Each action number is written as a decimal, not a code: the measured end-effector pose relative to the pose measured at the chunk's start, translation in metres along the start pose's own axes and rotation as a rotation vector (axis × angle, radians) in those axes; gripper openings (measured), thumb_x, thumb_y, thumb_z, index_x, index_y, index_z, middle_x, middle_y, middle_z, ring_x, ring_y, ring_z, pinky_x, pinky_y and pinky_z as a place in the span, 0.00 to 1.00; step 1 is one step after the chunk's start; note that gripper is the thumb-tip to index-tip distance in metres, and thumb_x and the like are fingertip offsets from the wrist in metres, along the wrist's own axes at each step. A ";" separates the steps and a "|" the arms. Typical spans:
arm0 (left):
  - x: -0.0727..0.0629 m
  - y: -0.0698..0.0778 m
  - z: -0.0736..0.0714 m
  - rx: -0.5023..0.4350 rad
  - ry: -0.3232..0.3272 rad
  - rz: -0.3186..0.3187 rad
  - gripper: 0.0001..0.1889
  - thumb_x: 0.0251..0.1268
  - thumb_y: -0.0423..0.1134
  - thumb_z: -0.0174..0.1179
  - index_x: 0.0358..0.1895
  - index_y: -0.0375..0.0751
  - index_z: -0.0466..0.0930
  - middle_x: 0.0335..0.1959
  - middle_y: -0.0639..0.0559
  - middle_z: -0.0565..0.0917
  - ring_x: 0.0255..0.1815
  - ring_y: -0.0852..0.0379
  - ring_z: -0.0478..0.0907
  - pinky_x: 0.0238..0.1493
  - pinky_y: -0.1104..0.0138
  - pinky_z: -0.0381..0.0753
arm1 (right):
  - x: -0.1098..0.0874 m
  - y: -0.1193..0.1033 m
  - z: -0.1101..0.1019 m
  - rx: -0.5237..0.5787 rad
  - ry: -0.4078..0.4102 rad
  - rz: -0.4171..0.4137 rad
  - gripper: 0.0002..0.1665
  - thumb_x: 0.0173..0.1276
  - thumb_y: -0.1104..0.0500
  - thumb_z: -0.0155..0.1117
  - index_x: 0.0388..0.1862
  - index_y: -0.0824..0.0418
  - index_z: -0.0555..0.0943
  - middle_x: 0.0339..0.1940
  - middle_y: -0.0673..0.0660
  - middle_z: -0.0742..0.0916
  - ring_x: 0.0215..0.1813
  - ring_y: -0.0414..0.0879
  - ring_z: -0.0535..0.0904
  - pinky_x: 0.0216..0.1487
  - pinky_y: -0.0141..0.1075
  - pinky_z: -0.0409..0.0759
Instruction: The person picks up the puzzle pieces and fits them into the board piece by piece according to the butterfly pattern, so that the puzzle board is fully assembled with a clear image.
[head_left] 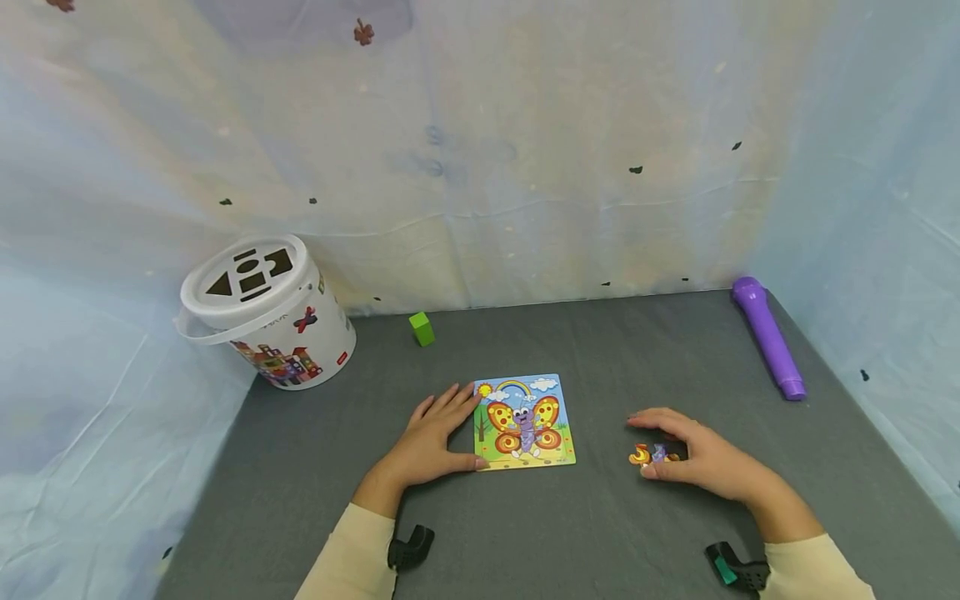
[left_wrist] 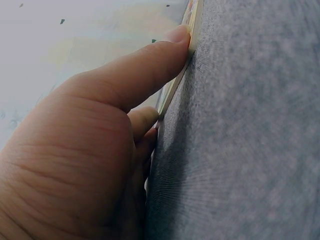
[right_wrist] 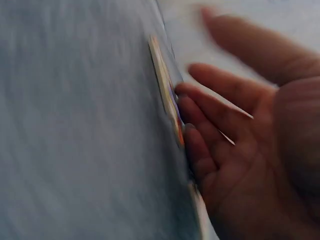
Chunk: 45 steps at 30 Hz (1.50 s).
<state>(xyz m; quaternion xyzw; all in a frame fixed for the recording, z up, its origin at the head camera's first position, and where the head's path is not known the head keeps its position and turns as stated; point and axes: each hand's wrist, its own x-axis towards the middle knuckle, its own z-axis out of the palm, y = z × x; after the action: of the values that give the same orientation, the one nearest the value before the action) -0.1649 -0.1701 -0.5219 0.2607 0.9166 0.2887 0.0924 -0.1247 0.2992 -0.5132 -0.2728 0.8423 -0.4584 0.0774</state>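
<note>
A square butterfly picture puzzle (head_left: 527,429) lies flat on the grey table in the head view. My left hand (head_left: 433,443) rests at its left side, fingers spread, with the thumb on the lower left corner. The left wrist view shows that thumb (left_wrist: 145,70) against the board's edge. To the right, my right hand (head_left: 708,457) is over a few small colourful puzzle pieces (head_left: 640,456), thumb and fingers apart. In the right wrist view the pieces (right_wrist: 165,82) lie flat on the cloth, close beside the curved fingers. Part of the group is hidden under the hand.
A white bucket (head_left: 330,333) with a shape-sorter lid stands at the back left. Near the back edge sits a green block (head_left: 422,329). A purple toy microphone (head_left: 770,337) lies at the far right. Pale cloth (head_left: 525,167) hangs behind the table.
</note>
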 end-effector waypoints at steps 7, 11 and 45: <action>0.000 0.001 -0.001 0.001 -0.004 -0.008 0.57 0.63 0.67 0.75 0.90 0.49 0.57 0.90 0.56 0.53 0.90 0.51 0.42 0.83 0.41 0.36 | -0.005 -0.014 -0.008 -0.194 -0.047 0.058 0.20 0.70 0.55 0.82 0.58 0.47 0.86 0.74 0.59 0.77 0.73 0.65 0.70 0.64 0.54 0.73; 0.000 0.001 -0.001 0.001 -0.005 -0.012 0.57 0.63 0.66 0.75 0.90 0.49 0.57 0.90 0.56 0.52 0.90 0.52 0.41 0.83 0.42 0.36 | -0.003 -0.014 -0.005 -0.179 -0.026 0.058 0.17 0.68 0.58 0.83 0.51 0.47 0.85 0.62 0.54 0.81 0.63 0.55 0.76 0.57 0.47 0.76; 0.001 -0.004 0.002 0.015 -0.007 0.002 0.57 0.64 0.68 0.74 0.90 0.51 0.56 0.90 0.58 0.51 0.90 0.52 0.41 0.83 0.41 0.36 | 0.046 -0.038 0.091 0.282 0.261 0.022 0.11 0.76 0.68 0.73 0.54 0.65 0.85 0.39 0.54 0.88 0.34 0.50 0.86 0.33 0.38 0.86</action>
<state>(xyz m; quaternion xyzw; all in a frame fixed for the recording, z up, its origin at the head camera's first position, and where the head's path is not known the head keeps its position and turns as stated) -0.1670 -0.1712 -0.5253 0.2634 0.9181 0.2812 0.0933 -0.1140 0.1915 -0.5281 -0.1883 0.7754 -0.6027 0.0099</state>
